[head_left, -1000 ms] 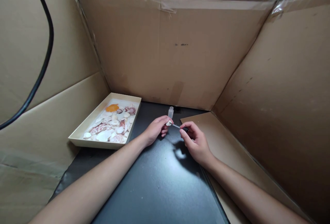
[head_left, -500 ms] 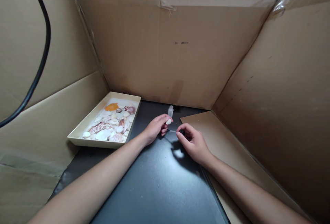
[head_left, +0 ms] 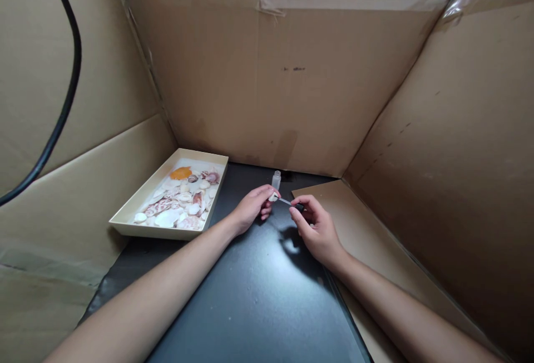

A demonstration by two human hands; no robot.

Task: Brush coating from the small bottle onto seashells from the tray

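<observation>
Your left hand [head_left: 252,208] is closed on a small white shell [head_left: 273,197], pinched at the fingertips above the dark, smooth tabletop [head_left: 250,296]. Your right hand [head_left: 317,229] grips the black cap [head_left: 298,207] of a thin, pale applicator rod [head_left: 285,201] — its far end is at the shell; whether the two touch cannot be told. A small, translucent, uncapped bottle [head_left: 276,180] stands upright just beyond your left fingertips. To the left, a cream rectangular tray [head_left: 156,232] holds assorted white and reddish-brown shells [head_left: 167,218] and a flat orange piece [head_left: 181,173]. Brown cardboard walls [head_left: 250,84] enclose the work area — a flat cardboard sheet [head_left: 334,201] lies at right.
</observation>
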